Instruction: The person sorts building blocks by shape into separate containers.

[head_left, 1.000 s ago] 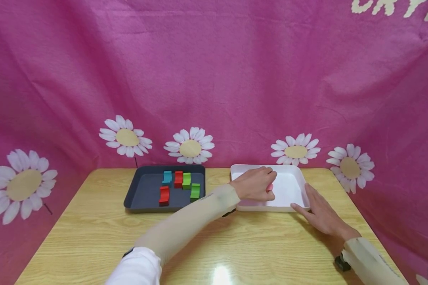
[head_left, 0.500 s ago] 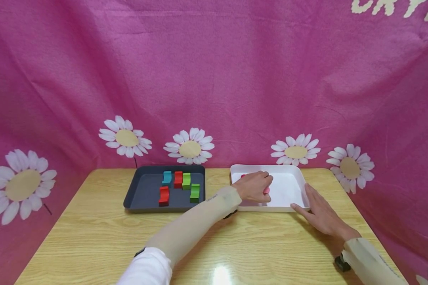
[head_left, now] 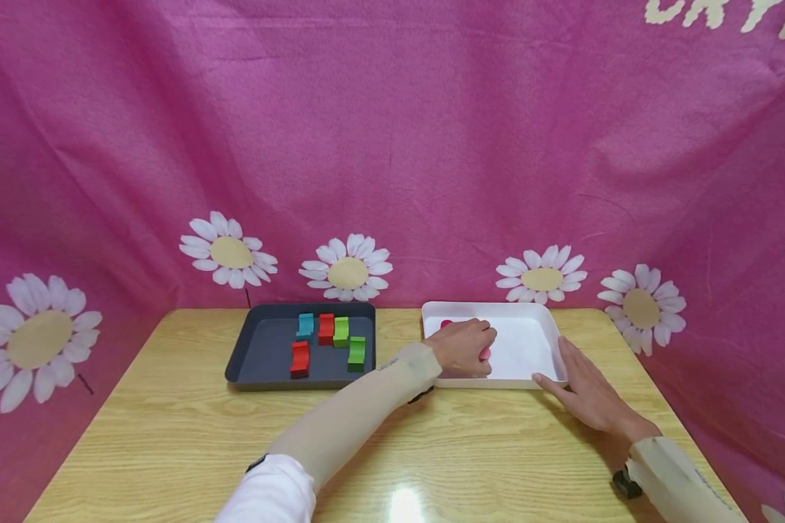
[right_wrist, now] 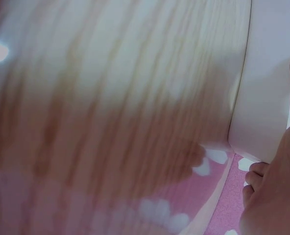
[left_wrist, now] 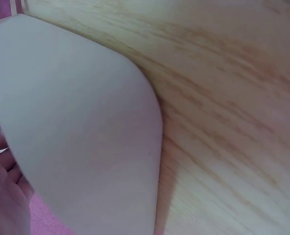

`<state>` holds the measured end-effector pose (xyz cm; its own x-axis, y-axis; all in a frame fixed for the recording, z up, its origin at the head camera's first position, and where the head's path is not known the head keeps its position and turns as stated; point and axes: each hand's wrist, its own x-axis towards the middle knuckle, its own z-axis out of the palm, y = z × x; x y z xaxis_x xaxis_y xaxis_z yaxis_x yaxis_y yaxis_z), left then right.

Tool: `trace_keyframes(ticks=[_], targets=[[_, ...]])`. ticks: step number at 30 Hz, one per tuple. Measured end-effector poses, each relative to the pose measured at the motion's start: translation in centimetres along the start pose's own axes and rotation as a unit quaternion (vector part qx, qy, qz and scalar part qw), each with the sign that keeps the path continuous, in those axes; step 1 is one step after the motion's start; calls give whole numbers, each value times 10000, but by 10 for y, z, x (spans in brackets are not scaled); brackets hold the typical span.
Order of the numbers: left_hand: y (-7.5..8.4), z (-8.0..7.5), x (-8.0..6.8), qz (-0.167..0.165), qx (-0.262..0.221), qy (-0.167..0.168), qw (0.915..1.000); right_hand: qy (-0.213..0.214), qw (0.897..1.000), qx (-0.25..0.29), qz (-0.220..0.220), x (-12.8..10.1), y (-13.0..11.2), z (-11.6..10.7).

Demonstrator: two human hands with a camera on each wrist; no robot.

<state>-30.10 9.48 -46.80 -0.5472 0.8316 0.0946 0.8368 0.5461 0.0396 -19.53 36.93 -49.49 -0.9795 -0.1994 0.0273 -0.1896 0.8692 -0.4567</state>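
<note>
The left hand (head_left: 461, 349) reaches into the white tray (head_left: 530, 345) with its fingers curled round a small pink piece (head_left: 485, 354), mostly hidden by the hand; its shape does not show. Behind that wrist, a darker pink piece (head_left: 445, 323) peeks out by the tray's left side. The right hand (head_left: 592, 396) rests against the tray's front right corner, fingers straight along the right side and thumb at the front rim. In the left wrist view, the tray's outer wall (left_wrist: 81, 117) covers much of the hand.
To the left stands a dark grey tray (head_left: 262, 356) holding several curved blocks: red (head_left: 300, 360), blue (head_left: 305, 326) and green (head_left: 357, 354). Both trays sit on a wooden table (head_left: 190, 443), before a magenta cloth (head_left: 392, 145) printed with daisies.
The left hand has shifted left and slightly toward the front inside the white tray, with the pink piece. The darker pink piece has come into view behind it. The right hand stays in place.
</note>
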Motion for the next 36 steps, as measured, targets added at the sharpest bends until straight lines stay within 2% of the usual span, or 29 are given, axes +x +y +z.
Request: trace_keyframes(ticks=[5, 13, 18, 24, 28, 32, 36], targets=[[0, 1, -1, 22, 15, -40, 10000, -22, 10000, 17, 15, -1, 0, 0], [-3, 3, -1, 43, 48, 97, 9999, -18, 10000, 59, -5, 1, 0, 0], [-4, -3, -9, 124, 132, 228, 9996, 27, 10000, 46, -43, 5, -1, 3], [2, -11, -28, 141, 325, 357, 9987, 15, 9999, -40, -104, 2, 0, 2], [10, -16, -40, 150, 263, 456, 9985, 369, 9985, -288, -297, -6, 4, -5], [11, -23, -63, -61, -324, 431, 9985, 994, 9922, -404, -642, -10, -3, -7], [10, -25, -103, -310, -1109, 437, 9924, 1369, 9847, -396, -1002, -20, -23, 0]])
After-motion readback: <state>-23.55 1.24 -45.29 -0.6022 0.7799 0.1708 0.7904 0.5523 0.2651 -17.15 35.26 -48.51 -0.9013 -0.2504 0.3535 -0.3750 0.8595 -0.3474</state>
